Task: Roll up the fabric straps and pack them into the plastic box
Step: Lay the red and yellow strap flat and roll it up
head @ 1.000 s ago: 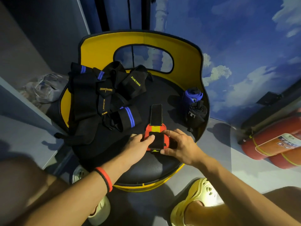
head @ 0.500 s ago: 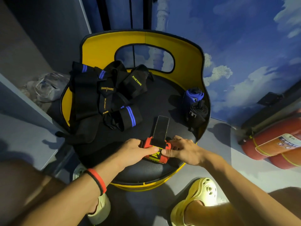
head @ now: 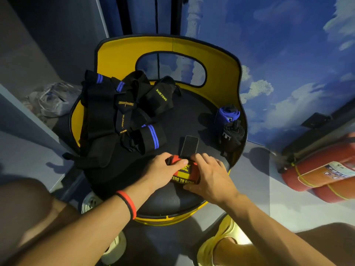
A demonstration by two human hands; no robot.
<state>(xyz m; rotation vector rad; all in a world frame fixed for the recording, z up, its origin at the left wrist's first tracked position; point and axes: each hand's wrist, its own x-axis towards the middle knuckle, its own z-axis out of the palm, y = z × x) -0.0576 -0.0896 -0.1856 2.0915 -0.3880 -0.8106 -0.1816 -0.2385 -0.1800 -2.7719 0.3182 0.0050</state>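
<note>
- Strap (head: 185, 174), red and part-rolled, sits at the near edge of the black seat (head: 192, 120), its black tail (head: 189, 146) flat beyond.
- I see left hand (head: 161, 169) and right hand (head: 211, 179) both curled round the roll, gripping it.
- Risk, I judge: a slack grip lets the coil spring open or wind askew.

We see a yellow chair (head: 115, 54) edged in black, its seat (head: 192, 116) black. The pile of straps (head: 103, 104) is black, with paired blue stripes and yellow lettering. The red strap (head: 189, 173) shows a yellow panel and a black band lettered in yellow. We count a blue roll (head: 227, 115) and a black roll (head: 233, 134). The wall (head: 288, 45) is blue with white clouds — the extinguishers (head: 317, 169) red, tied in yellow.
</note>
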